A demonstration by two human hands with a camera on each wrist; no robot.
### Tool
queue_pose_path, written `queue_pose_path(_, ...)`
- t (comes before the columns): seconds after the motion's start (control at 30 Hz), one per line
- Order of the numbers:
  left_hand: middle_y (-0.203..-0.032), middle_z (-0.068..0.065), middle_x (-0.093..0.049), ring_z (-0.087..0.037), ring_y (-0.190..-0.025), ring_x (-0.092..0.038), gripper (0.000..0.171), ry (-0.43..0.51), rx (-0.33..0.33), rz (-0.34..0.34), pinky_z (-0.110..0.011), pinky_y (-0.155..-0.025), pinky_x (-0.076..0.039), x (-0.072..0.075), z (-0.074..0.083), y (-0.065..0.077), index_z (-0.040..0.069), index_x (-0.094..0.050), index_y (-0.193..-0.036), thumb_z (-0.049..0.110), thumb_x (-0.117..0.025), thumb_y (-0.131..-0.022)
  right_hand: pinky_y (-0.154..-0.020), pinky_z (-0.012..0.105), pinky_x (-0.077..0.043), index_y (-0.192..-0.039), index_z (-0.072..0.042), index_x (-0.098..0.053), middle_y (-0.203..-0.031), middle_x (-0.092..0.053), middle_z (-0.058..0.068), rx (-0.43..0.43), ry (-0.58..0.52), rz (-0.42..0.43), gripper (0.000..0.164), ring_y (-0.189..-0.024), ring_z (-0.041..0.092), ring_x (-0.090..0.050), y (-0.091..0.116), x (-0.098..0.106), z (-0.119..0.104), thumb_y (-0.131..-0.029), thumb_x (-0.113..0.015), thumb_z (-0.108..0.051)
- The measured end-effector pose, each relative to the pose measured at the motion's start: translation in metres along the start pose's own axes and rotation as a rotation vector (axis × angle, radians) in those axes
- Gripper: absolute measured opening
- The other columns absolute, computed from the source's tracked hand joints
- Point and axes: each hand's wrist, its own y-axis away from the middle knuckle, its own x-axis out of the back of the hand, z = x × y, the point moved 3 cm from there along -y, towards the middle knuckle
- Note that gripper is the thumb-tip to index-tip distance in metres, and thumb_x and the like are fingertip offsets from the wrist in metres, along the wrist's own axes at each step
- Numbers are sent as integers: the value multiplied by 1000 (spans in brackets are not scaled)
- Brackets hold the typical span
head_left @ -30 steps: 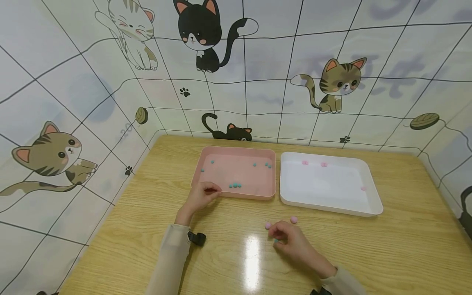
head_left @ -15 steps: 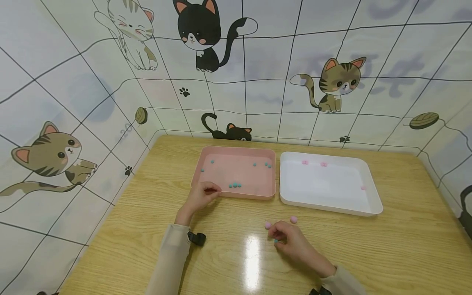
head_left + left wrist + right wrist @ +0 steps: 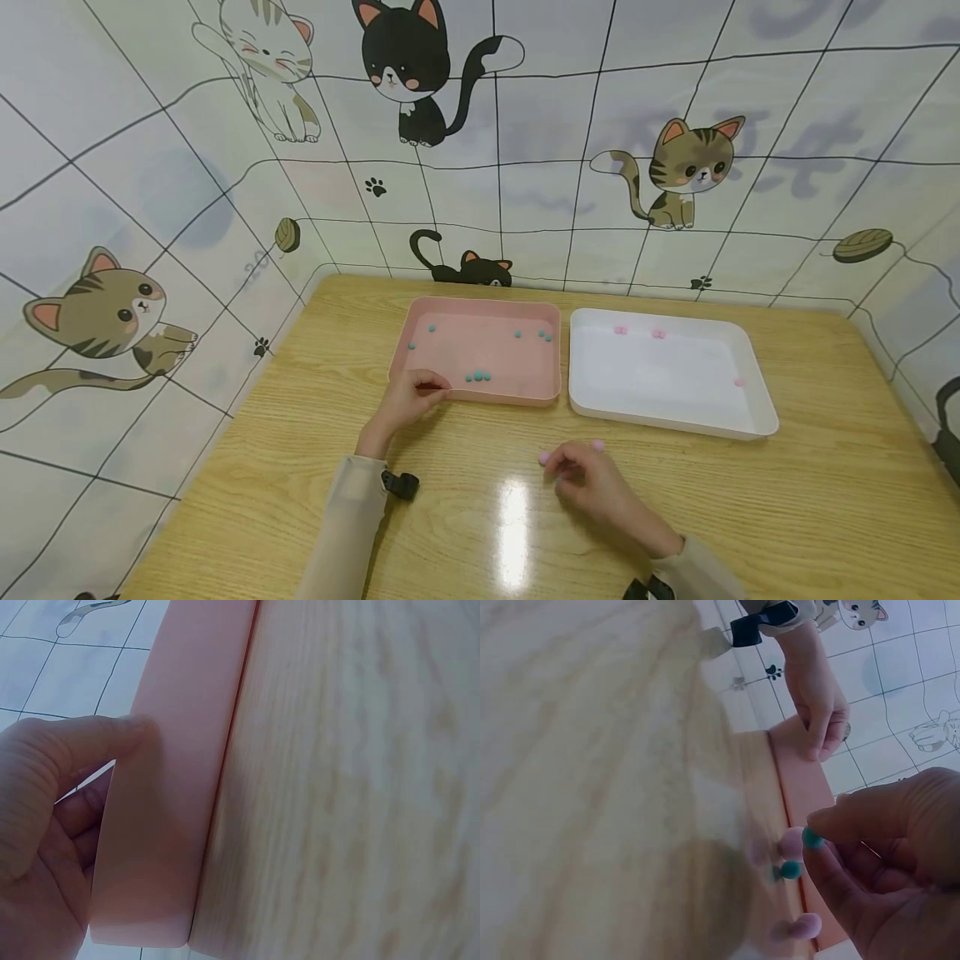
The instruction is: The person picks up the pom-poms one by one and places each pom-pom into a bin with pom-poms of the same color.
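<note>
My left hand [image 3: 406,402] grips the near-left rim of a pink tray [image 3: 517,402], thumb on the outer wall in the left wrist view. Several small teal balls [image 3: 478,377] lie in that tray. In the right wrist view, my right hand [image 3: 892,862] pinches a teal ball [image 3: 812,838] between thumb and forefinger, just above the table. Another teal ball [image 3: 790,869] lies on the wood close by. Two larger pink balls also rest there, one pink ball [image 3: 806,925] nearer the camera and one pink ball [image 3: 791,844] partly behind the pinched teal ball.
To the right of the pink tray stands a white tray [image 3: 675,421] with a few small pink pieces [image 3: 658,334] inside. Both trays sit on a wooden table [image 3: 450,517]. A cat-patterned wall covering [image 3: 540,192] rises behind the table's back edge.
My right hand has risen slightly, its fingers now covering part of the pink balls in the head view. The left hand and both trays stay put.
</note>
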Motion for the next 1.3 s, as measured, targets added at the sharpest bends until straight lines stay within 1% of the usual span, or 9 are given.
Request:
queue_pose_path(0.3, -86, -16, -68, -29, -81, -65, 5, 8, 13, 23, -36, -76, -56, -10, -40, -4, -5, -71, -86, -3, -67, -83, -74, 33, -56, -88, -3, -63, -90, -66, 9, -12, -29, 30, 27, -84, 24, -64, -12, 8, -7, -73, -60, 20)
queue_pose_path(0.43, -85, -11, -69, -23, -80, -65, 4, 9, 17, 30, -30, -75, -56, -10, -43, -5, -1, -72, -85, 0, -69, -83, -74, 32, -56, -87, -2, -63, -88, -66, 9, -16, -36, 39, 20, -83, 24, -63, -18, 11, -9, -77, -65, 15)
queue_pose_path(0.6, -84, -9, -69, -18, -79, -64, 3, -3, 14, 28, -25, -74, -55, -9, -45, -5, 0, -72, -84, 0, -69, -83, -71, 31, -57, -86, 0, -62, -87, -65, 10, 37, -9, 83, 19, -81, 28, -63, -26, 15, -15, -74, -72, 11)
queue_pose_path(0.67, -83, -12, -68, -21, -78, -65, 3, -11, 3, 21, -27, -73, -56, -7, -34, -4, -4, -71, -84, -3, -68, -82, -70, 32, -57, -87, 0, -62, -87, -64, 9, 62, 8, 95, 21, -81, 28, -63, -29, 16, -17, -73, -73, 11)
queue_pose_path(0.83, -84, -14, -68, -25, -79, -65, 4, -22, -10, 19, -31, -73, -56, -7, -33, -4, -5, -70, -84, -2, -68, -82, -69, 34, -57, -87, 1, -62, -87, -62, 10, 89, 0, 99, 21, -80, 29, -62, -33, 17, -19, -72, -76, 6)
queue_pose_path(0.87, -84, -12, -69, -23, -79, -65, 4, -22, -10, 24, -30, -73, -56, -8, -39, -4, -4, -71, -84, -1, -69, -82, -69, 34, -57, -88, 1, -62, -87, -62, 11, 93, -4, 98, 21, -81, 30, -61, -34, 17, -20, -72, -76, 6)
queue_pose_path(0.93, -84, -10, -69, -20, -78, -65, 4, -27, -6, 29, -28, -73, -56, -9, -46, -5, -2, -72, -84, 1, -70, -83, -69, 34, -57, -88, 2, -62, -87, -63, 12, 97, -10, 95, 21, -81, 30, -61, -35, 17, -21, -73, -75, 7)
queue_pose_path(1.1, -83, -9, -69, -19, -77, -65, 4, -26, -9, 36, -26, -72, -56, -9, -47, -6, -1, -72, -84, 2, -70, -82, -72, 31, -56, -89, 3, -62, -89, -63, 12, 89, -16, 94, 22, -83, 29, -61, -41, 16, -21, -74, -65, 19)
queue_pose_path(1.3, -84, -11, -69, -21, -78, -65, 4, -24, -6, 38, -28, -73, -56, -10, -46, -5, -2, -72, -84, 0, -69, -83, -73, 33, -56, -90, 0, -61, -89, -62, 12, 105, -24, 105, 24, -83, 29, -61, -46, 18, -25, -76, -59, 19)
